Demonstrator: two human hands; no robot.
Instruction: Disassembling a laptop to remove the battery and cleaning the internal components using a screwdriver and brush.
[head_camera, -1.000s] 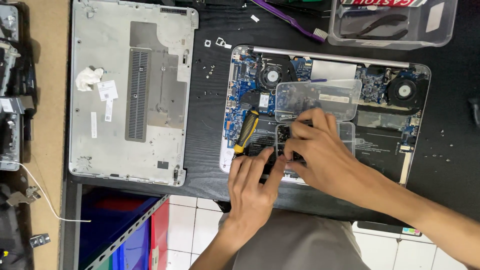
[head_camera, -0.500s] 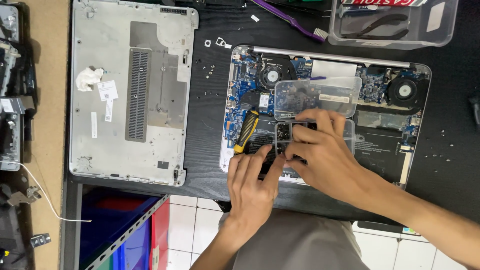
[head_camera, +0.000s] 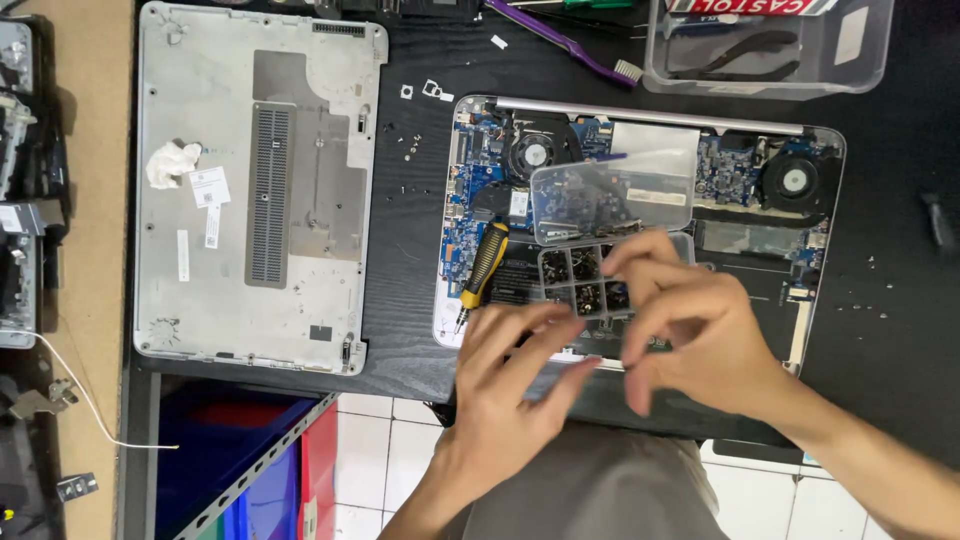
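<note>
Near bench edge: left hand (head_camera: 505, 385), fingers spread loose and gripping nothing, beside right hand (head_camera: 690, 335), fingertips pinched together (contents too small to tell). Just beyond, touching right fingers: clear compartment box (head_camera: 585, 280) of screws on open laptop (head_camera: 640, 215), lid flipped back. Beside box: yellow-black screwdriver (head_camera: 483, 268). Left, farther: removed bottom cover (head_camera: 255, 185).
</note>
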